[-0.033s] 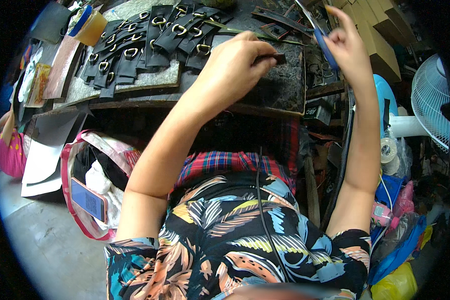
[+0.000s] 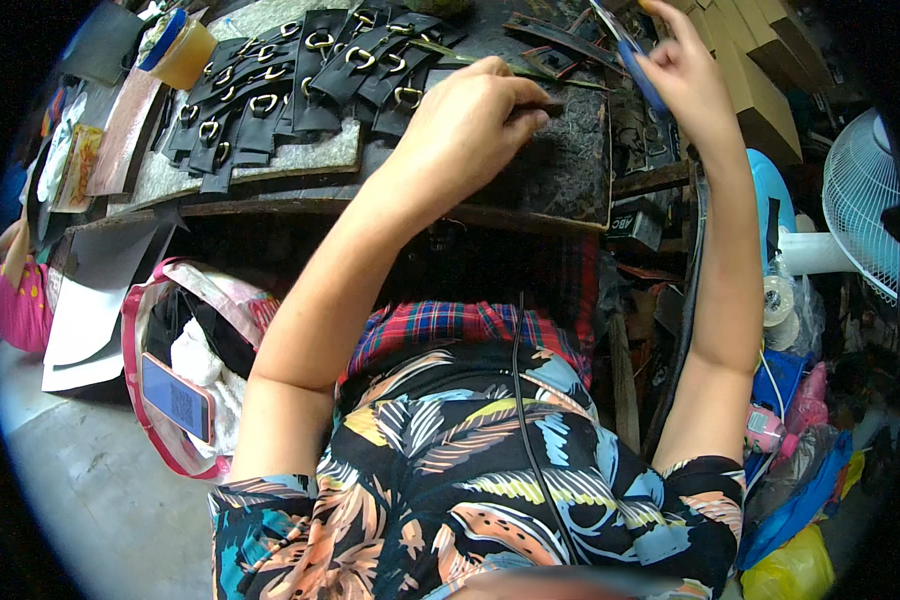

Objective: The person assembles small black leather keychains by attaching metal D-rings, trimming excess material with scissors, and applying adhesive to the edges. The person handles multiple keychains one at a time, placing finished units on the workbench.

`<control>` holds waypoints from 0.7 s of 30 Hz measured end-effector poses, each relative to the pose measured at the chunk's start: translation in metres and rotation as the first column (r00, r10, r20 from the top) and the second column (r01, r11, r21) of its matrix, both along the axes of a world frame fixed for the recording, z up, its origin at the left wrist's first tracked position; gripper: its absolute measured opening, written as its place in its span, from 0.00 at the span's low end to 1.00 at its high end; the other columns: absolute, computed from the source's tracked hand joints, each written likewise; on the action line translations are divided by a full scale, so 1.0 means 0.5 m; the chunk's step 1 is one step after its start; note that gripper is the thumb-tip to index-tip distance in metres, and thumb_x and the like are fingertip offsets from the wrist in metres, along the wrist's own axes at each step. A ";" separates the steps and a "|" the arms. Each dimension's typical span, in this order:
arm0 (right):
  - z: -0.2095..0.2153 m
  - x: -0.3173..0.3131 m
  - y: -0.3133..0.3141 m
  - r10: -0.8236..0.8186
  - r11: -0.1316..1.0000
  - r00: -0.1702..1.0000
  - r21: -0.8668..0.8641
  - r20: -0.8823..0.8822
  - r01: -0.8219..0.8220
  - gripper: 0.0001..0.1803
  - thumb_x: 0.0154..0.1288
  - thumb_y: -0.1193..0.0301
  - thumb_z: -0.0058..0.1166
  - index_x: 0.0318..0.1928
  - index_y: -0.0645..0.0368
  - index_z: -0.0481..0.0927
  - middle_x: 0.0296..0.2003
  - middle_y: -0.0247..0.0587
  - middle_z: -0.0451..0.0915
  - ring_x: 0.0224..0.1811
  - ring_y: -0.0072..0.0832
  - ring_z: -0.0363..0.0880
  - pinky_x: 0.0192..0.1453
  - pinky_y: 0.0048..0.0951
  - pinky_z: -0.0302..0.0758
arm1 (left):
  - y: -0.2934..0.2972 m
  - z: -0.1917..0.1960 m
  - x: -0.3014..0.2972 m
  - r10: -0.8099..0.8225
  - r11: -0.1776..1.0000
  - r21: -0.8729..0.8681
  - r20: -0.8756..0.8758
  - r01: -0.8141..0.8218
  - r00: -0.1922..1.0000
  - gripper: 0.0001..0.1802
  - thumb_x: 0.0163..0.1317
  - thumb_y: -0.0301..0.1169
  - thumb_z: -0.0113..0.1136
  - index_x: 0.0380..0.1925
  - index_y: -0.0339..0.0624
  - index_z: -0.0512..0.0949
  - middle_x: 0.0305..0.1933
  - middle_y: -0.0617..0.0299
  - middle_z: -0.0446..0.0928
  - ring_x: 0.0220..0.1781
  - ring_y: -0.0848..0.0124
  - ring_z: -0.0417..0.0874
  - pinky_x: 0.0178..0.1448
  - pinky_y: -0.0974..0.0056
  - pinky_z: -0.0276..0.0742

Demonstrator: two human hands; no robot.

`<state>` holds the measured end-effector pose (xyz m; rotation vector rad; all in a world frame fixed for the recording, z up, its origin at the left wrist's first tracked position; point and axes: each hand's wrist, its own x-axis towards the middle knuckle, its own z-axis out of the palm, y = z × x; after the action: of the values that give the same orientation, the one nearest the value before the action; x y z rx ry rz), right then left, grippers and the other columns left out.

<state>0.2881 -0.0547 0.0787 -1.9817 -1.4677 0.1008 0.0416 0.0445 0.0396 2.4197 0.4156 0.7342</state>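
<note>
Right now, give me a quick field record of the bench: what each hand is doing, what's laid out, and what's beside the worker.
left hand: fingers pinched on a dark strap piece, pressing on the black textured work mat
right hand: raised at the bench's far right, gripping a blue-handled tool; tip out of view
laid out: rows of black leather straps with brass D-rings on a grey board
far left: orange plastic cup with blue lid
floor, left: pink-trimmed bag with a smartphone on it
right side: white fan
</note>
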 end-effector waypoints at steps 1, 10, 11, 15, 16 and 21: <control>-0.009 0.016 0.060 0.025 1.000 0.995 0.006 0.101 -0.026 0.35 0.64 0.76 0.62 0.71 0.51 0.67 0.27 0.33 0.78 0.29 0.20 0.77 0.37 0.23 0.74 | 0.007 -0.001 0.003 0.031 0.999 0.021 0.002 -0.031 1.000 0.20 0.64 0.31 0.65 0.54 0.35 0.80 0.47 0.46 0.81 0.49 0.52 0.83 0.53 0.59 0.78; -0.020 0.024 0.246 -0.143 0.982 0.931 -0.065 0.335 0.174 0.30 0.55 0.65 0.66 0.60 0.52 0.75 0.47 0.58 0.83 0.52 0.51 0.83 0.55 0.47 0.78 | 0.022 -0.010 -0.040 -0.032 0.953 -0.294 0.138 0.072 0.990 0.23 0.61 0.17 0.60 0.58 0.39 0.78 0.53 0.49 0.82 0.54 0.58 0.85 0.58 0.60 0.78; -0.021 0.019 0.258 -0.169 0.972 0.928 -0.102 0.333 0.214 0.30 0.55 0.65 0.67 0.60 0.51 0.75 0.48 0.57 0.83 0.53 0.50 0.82 0.55 0.47 0.78 | 0.022 -0.009 -0.039 -0.029 0.972 -0.228 0.126 0.058 0.992 0.23 0.61 0.17 0.60 0.58 0.39 0.78 0.53 0.49 0.82 0.54 0.58 0.85 0.58 0.60 0.78; -0.027 -0.001 0.279 -0.154 0.956 0.916 -0.178 0.371 0.233 0.30 0.56 0.62 0.68 0.60 0.47 0.76 0.49 0.54 0.84 0.55 0.49 0.82 0.56 0.49 0.78 | 0.025 -0.007 -0.029 -0.041 0.999 0.011 0.145 0.039 0.989 0.21 0.61 0.17 0.60 0.55 0.38 0.79 0.52 0.48 0.82 0.52 0.55 0.85 0.56 0.61 0.79; -0.023 -0.006 0.278 -0.144 0.952 0.912 -0.198 0.383 0.233 0.30 0.56 0.61 0.69 0.60 0.47 0.76 0.49 0.54 0.84 0.55 0.49 0.82 0.56 0.48 0.78 | 0.026 -0.005 -0.030 -0.025 0.999 0.031 0.115 0.022 0.993 0.20 0.61 0.17 0.60 0.54 0.38 0.79 0.51 0.48 0.82 0.51 0.54 0.85 0.55 0.61 0.80; 0.022 -0.032 0.212 -0.171 0.983 0.949 -0.013 0.266 0.180 0.29 0.57 0.62 0.68 0.60 0.47 0.78 0.36 0.48 0.86 0.40 0.43 0.86 0.44 0.44 0.79 | 0.023 0.014 -0.087 0.133 0.986 0.073 0.214 -0.151 0.968 0.15 0.63 0.19 0.59 0.50 0.37 0.80 0.46 0.48 0.82 0.45 0.53 0.85 0.50 0.59 0.80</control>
<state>0.2720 0.0511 0.0898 -2.2135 -1.4494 -0.2239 -0.0019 0.0560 0.0468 2.3808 0.4838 1.0800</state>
